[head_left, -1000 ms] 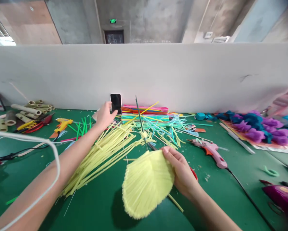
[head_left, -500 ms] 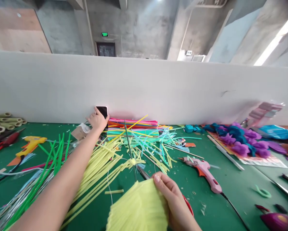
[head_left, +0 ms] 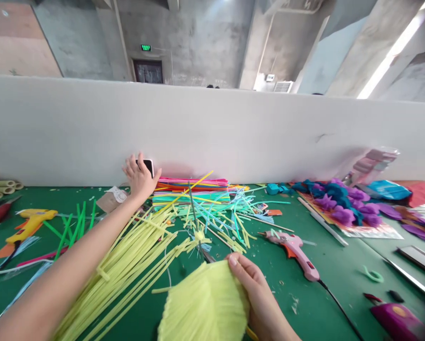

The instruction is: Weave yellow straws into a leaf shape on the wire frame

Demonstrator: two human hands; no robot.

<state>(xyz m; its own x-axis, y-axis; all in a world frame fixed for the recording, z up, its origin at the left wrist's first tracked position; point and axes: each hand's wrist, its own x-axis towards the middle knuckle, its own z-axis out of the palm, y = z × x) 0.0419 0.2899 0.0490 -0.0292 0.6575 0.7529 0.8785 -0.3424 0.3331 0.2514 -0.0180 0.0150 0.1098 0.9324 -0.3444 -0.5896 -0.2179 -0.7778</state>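
My left hand [head_left: 138, 176] is stretched far forward and grips a black phone [head_left: 148, 166] that leans against the white partition wall [head_left: 233, 128]. My right hand [head_left: 253, 293] is near me, its fingers closed on the edge of a yellow fringed fan-shaped piece [head_left: 205, 305] held over the green table [head_left: 333, 274]. A thin dark rod with a small yellow ball [head_left: 199, 235] stands just beyond that piece. Long yellow strips [head_left: 127, 265] lie under my left forearm.
A stack of coloured strips [head_left: 193, 187] lies by the wall, with loose cyan and yellow strips in front. A pink glue gun [head_left: 293, 248] lies right of centre, a yellow glue gun [head_left: 29, 222] at the left. Purple and blue foam flowers [head_left: 343, 203] sit at the right.
The view has tilted up and shifted. My left hand has gone from touching the phone's side to closing over it. My right hand keeps the yellow piece.
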